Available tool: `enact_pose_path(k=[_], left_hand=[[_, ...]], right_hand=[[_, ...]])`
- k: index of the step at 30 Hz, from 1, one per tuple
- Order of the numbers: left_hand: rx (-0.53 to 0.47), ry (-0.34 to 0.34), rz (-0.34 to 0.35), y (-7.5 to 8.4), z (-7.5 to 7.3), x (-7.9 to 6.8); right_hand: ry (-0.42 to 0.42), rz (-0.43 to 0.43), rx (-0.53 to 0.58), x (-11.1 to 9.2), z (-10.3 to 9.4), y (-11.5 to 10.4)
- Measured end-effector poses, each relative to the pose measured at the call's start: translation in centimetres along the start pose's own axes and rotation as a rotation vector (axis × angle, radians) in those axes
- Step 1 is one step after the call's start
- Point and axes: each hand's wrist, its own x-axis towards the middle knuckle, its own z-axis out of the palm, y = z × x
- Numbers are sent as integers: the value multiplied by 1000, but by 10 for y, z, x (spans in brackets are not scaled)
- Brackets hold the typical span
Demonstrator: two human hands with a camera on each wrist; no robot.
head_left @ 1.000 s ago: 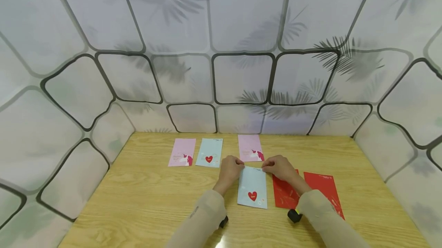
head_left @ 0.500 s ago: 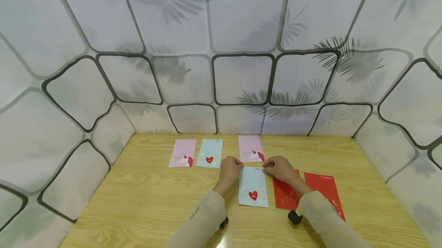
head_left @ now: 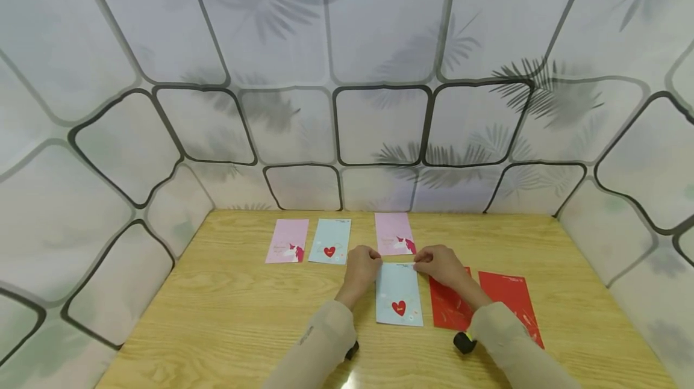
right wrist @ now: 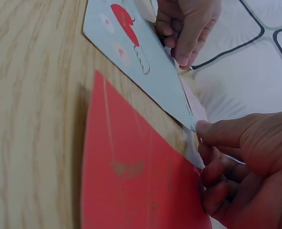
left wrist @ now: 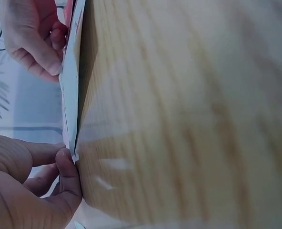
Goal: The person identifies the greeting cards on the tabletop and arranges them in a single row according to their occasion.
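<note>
A light blue card [head_left: 397,286] with a red heart lies before me, heart towards the table's front. My left hand [head_left: 362,268] pinches its far left corner between thumb and forefinger. At the far right corner, my right hand [head_left: 441,265] pinches it with thumb and fingertips. In the left wrist view the card [left wrist: 70,90] appears almost edge-on, close over the wood. Beneath my right wrist is a red card [head_left: 450,308], partly covered by the forearm. Just beyond the blue card lies a pink unicorn card [head_left: 391,229].
Another pink unicorn card [head_left: 287,239] and another light blue heart card [head_left: 328,235] lie at the back left. A second red card [head_left: 506,292] lies at the right, partly under my sleeve. A patterned cloth wall [head_left: 379,124] borders the wooden table [head_left: 233,317].
The light blue card's near edge has turned very slightly and lies a bit straighter. Both hands keep their pinch at its far corners, and the other cards stay put.
</note>
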Motion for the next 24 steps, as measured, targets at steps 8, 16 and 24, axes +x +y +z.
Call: enact_pose_path(k=[8, 16, 24], left_hand=[[-60, 60, 82, -2, -16, -1], [11, 88, 94, 1, -52, -1], [38, 146, 125, -10, -88, 1]], right_hand=[[54, -44, 7, -2, -11, -11], [40, -97, 21, 0, -16, -20], [68, -141, 73, 5, -14, -39]])
